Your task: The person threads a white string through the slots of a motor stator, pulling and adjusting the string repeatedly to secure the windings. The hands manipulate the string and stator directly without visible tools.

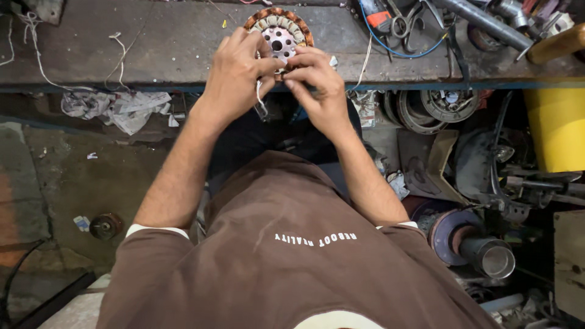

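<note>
Light is dim and uneven: it falls from above onto the workbench (pixel 152 55) and both forearms, while the floor space below the bench sinks into deep shadow. The yellow container (pixel 557 128) and a metal pipe (pixel 496 259) catch mild glare. Focus is sharp centrally; edges bow slightly from wide-angle distortion.

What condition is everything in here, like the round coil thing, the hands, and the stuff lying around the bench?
Motor stator: lying flat on the bench edge, copper windings exposed.
Left hand: fingers pinched at the stator's near rim.
Right hand: fingers pinched beside the left, at the same rim.
White wire: hanging loose below the hands.
Yellow bucket: upright.
Crumpled paper: lying under the bench.
Metal pipe: lying, open end showing.
</note>
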